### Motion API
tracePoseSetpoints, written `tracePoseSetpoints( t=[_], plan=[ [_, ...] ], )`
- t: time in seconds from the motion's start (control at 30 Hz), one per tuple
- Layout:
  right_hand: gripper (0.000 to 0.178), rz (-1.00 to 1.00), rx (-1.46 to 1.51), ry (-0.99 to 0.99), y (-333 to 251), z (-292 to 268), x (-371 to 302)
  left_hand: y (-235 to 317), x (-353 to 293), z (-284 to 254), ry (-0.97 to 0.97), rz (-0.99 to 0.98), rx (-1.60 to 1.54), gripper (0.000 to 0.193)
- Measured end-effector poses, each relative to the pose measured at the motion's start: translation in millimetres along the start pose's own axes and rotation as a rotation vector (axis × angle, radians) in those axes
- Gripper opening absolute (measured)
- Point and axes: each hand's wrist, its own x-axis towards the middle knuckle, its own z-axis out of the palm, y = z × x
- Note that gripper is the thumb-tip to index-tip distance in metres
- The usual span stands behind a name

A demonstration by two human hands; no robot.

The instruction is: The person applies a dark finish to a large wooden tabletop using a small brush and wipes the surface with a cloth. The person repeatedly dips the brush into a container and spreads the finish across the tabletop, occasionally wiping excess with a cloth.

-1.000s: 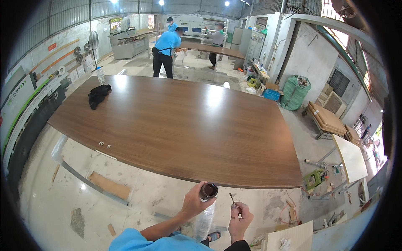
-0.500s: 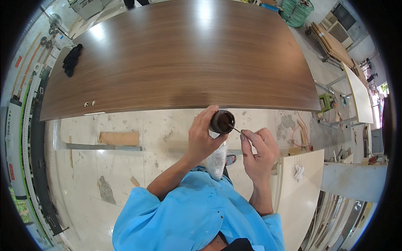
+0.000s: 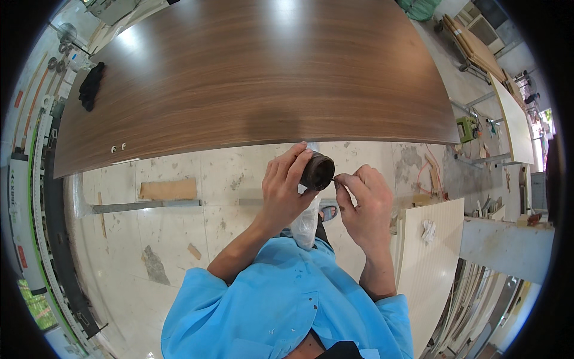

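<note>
The fingers (image 3: 290, 170) of the left hand (image 3: 287, 191) are wrapping around a small dark jar (image 3: 317, 171), just off the near edge of the large walnut tabletop (image 3: 257, 72) at 12 o'clock. The right hand (image 3: 365, 200) is pinching a thin tool (largely hidden) at the jar's mouth, at 3 o'clock. Judged step: loading the tool; next calls for steady withdrawal.

Bright, even daylight fills the scene, with soft overhead glare showing as pale patches on the long brown wood-grain tabletop (image 3: 257, 78) near its far edge. Shadows are faint; a dim band lies under the table's near edge on the pale concrete floor (image 3: 179, 239). The fisheye lens bends straight edges strongly toward the rim, and a black vignette rings the frame. The centre is sharp; the outer margins look smeared and slightly overexposed at the right.
</note>
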Motion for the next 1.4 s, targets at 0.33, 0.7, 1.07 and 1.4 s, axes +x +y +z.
tracePoseSetpoints(
  t=[0.33, 0.7, 1.07, 1.4],
  plan=[
    [0.005, 0.074, -0.003, -0.067, 16.5, -7.7, -19.3, -2.4, -13.7, 14.2, -0.027, -0.027, 0.031, 0.082],
    [0.007, 0.198, 0.158, 0.004, 30.9, 9.6, -47.9, -1.3, -24.6, 21.9, -0.088, 0.001, 0.024, 0.08],
    [0.005, 0.202, 0.043, -0.039, 21.9, 12.2, -51.2, 0.6, -35.5, 20.5, -0.075, -0.052, 0.018, 0.076],
    [0.005, 0.303, 0.074, -0.057, 19.0, 17.1, -59.8, -7.7, -49.2, 23.2, 0.007, -0.293, -0.191, 0.069]
  ],
)
